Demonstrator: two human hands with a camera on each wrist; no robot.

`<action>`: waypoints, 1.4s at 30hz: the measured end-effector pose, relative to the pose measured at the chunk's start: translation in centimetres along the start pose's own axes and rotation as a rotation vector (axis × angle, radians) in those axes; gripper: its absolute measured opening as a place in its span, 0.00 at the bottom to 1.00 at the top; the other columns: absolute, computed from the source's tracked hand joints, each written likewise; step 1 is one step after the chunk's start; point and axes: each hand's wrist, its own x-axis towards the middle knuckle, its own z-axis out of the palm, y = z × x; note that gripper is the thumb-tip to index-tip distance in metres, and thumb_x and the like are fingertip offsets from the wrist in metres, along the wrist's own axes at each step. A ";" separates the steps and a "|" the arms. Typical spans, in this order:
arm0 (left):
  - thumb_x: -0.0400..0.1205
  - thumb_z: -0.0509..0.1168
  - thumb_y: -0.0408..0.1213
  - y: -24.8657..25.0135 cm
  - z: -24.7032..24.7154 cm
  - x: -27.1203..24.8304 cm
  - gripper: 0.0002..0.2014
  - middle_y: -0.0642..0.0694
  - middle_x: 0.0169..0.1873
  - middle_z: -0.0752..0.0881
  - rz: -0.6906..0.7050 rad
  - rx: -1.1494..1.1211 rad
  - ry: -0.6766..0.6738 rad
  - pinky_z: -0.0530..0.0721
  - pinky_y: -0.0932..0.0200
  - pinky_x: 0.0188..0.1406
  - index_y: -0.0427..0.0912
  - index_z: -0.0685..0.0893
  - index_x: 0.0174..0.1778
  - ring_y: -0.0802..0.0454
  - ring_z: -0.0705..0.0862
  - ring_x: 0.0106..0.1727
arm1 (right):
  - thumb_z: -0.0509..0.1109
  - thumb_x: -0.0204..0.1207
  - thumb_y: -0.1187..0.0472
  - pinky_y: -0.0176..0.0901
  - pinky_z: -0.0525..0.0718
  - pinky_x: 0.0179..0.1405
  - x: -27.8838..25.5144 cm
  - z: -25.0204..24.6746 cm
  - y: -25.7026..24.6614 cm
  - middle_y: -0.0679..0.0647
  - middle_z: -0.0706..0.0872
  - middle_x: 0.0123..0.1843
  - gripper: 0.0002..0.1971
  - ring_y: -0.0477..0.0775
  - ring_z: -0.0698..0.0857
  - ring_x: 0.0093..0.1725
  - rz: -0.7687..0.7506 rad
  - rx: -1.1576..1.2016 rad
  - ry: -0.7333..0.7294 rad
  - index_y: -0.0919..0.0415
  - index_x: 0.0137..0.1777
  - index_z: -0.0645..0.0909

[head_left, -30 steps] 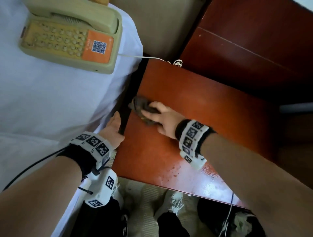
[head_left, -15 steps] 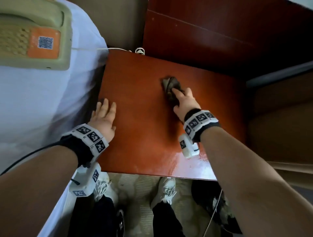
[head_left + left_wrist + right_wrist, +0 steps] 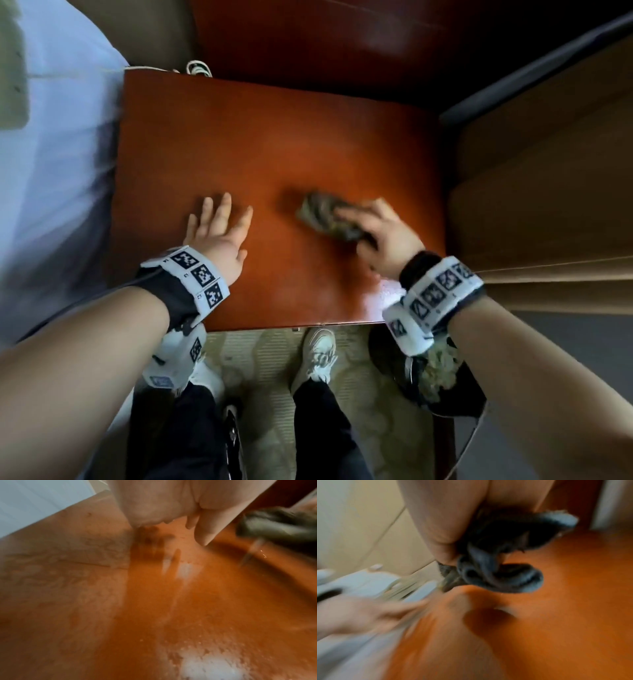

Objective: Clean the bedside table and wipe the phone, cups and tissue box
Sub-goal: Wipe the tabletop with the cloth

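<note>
The bedside table [image 3: 260,144] has a glossy reddish-brown top that fills the middle of the head view. My right hand [image 3: 380,233] grips a crumpled dark grey cloth [image 3: 325,214] and presses it on the tabletop right of centre. The right wrist view shows the cloth [image 3: 501,563] bunched under the fingers, blurred by motion. My left hand [image 3: 219,222] lies flat on the table with fingers spread, left of the cloth. In the left wrist view the palm [image 3: 163,503] rests on the wood [image 3: 154,601], with the cloth [image 3: 278,522] at the right edge. Only a blurred beige corner of the phone [image 3: 10,85] shows.
White bedding [image 3: 54,164] lies along the table's left side. A white cable [image 3: 197,66] coils at the table's back edge. A dark wooden headboard [image 3: 342,41] stands behind and a tan panel [image 3: 548,171] to the right. Wet sheen [image 3: 376,298] marks the front edge. My shoes [image 3: 318,353] are on carpet below.
My right hand has dragged the cloth from the table's left edge across to the back and now to the right front. My left hand moved from the table's left edge onto the top.
</note>
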 end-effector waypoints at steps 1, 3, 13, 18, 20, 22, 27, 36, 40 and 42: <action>0.86 0.51 0.41 0.5 0.1 0.2 0.34 0.45 0.79 0.26 -0.001 0.011 -0.002 0.35 0.47 0.80 0.55 0.36 0.81 0.42 0.29 0.81 | 0.59 0.69 0.61 0.43 0.76 0.63 1.1 -0.8 1.2 0.62 0.72 0.69 0.30 0.65 0.77 0.65 0.192 -0.032 0.118 0.52 0.74 0.72; 0.86 0.51 0.42 1.5 0.2 0.4 0.34 0.45 0.79 0.26 -0.013 0.017 -0.005 0.35 0.47 0.80 0.55 0.35 0.81 0.42 0.29 0.81 | 0.61 0.73 0.64 0.47 0.72 0.68 2.7 -1.1 2.6 0.57 0.62 0.76 0.32 0.64 0.73 0.69 0.573 -0.106 0.120 0.48 0.78 0.63; 0.87 0.51 0.41 5.7 0.0 1.2 0.33 0.46 0.80 0.27 0.021 0.053 -0.011 0.35 0.47 0.80 0.54 0.36 0.81 0.43 0.29 0.81 | 0.61 0.76 0.71 0.53 0.76 0.68 -9.7 3.7 -1.5 0.50 0.62 0.80 0.34 0.60 0.67 0.73 -0.204 -0.179 -0.690 0.41 0.77 0.63; 0.87 0.50 0.42 6.3 -0.7 1.4 0.32 0.45 0.80 0.28 -0.013 0.060 -0.013 0.35 0.47 0.81 0.53 0.36 0.81 0.43 0.29 0.81 | 0.55 0.65 0.59 0.39 0.86 0.32 -10.2 5.9 -1.7 0.51 0.70 0.62 0.28 0.60 0.86 0.46 -0.108 -0.100 -0.226 0.42 0.66 0.78; 0.87 0.50 0.42 6.6 -0.7 1.4 0.32 0.45 0.80 0.27 -0.019 0.076 -0.023 0.34 0.47 0.81 0.54 0.37 0.81 0.43 0.28 0.81 | 0.64 0.63 0.54 0.31 0.82 0.27 -10.3 8.2 -2.7 0.47 0.70 0.62 0.26 0.53 0.85 0.45 -0.118 -0.170 -0.293 0.33 0.62 0.79; 0.87 0.49 0.43 7.0 -0.6 1.4 0.32 0.45 0.79 0.27 -0.004 0.104 -0.029 0.34 0.47 0.81 0.54 0.36 0.81 0.43 0.28 0.81 | 0.76 0.57 0.47 0.30 0.82 0.27 -10.2 9.0 -2.0 0.46 0.69 0.64 0.29 0.51 0.84 0.47 -0.135 -0.217 -0.339 0.30 0.62 0.78; 0.85 0.51 0.53 8.7 -0.2 1.5 0.36 0.44 0.79 0.26 0.041 0.200 -0.067 0.35 0.46 0.81 0.55 0.34 0.81 0.42 0.28 0.80 | 0.52 0.80 0.55 0.47 0.72 0.70 -11.8 3.4 3.9 0.50 0.59 0.79 0.25 0.59 0.62 0.76 0.378 -0.162 -0.127 0.36 0.76 0.62; 0.81 0.56 0.59 7.5 1.6 1.6 0.43 0.42 0.78 0.24 0.058 0.255 -0.058 0.37 0.44 0.81 0.57 0.32 0.80 0.41 0.28 0.80 | 0.54 0.79 0.61 0.54 0.63 0.75 -7.8 3.5 0.2 0.57 0.58 0.80 0.29 0.64 0.61 0.76 0.467 -0.014 -0.017 0.37 0.78 0.59; 0.81 0.57 0.57 5.3 2.2 1.1 0.43 0.41 0.78 0.26 0.012 0.249 -0.003 0.37 0.47 0.81 0.54 0.32 0.80 0.41 0.30 0.81 | 0.57 0.78 0.68 0.57 0.62 0.75 -8.5 5.3 -2.0 0.52 0.44 0.83 0.40 0.63 0.57 0.75 0.200 -0.260 -0.399 0.37 0.80 0.40; 0.80 0.55 0.59 4.4 2.4 0.9 0.42 0.41 0.79 0.28 0.041 0.266 0.032 0.39 0.48 0.82 0.54 0.34 0.80 0.42 0.32 0.82 | 0.56 0.75 0.73 0.55 0.63 0.75 -9.9 4.3 1.0 0.51 0.44 0.83 0.45 0.63 0.56 0.76 0.366 -0.313 -0.354 0.35 0.79 0.37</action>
